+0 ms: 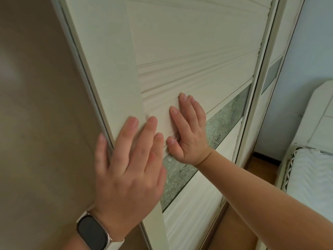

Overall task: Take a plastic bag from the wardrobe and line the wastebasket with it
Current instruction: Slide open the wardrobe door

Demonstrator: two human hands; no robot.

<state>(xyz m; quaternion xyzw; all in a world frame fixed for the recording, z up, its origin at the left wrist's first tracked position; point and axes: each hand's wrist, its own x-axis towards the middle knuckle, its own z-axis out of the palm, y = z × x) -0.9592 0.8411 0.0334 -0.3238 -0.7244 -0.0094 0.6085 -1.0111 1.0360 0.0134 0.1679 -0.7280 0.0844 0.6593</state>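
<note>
A cream sliding wardrobe door (pixel 189 42) with ridged panels and a frosted glass strip (pixel 227 120) fills the middle of the view. My left hand (pixel 129 168), with a watch on its wrist, lies flat on the door's left frame, its thumb at the frame's outer edge. My right hand (pixel 189 129) presses flat on the ridged panel just above the glass strip, fingers straight. The door looks closed. No plastic bag or wastebasket is in view.
A beige wall (pixel 36 123) runs along the left of the wardrobe. A second wardrobe door (pixel 275 69) stands to the right. A bed with a white mattress (pixel 310 177) and a white headboard (pixel 322 114) stands at the far right, over a wooden floor (pixel 261 165).
</note>
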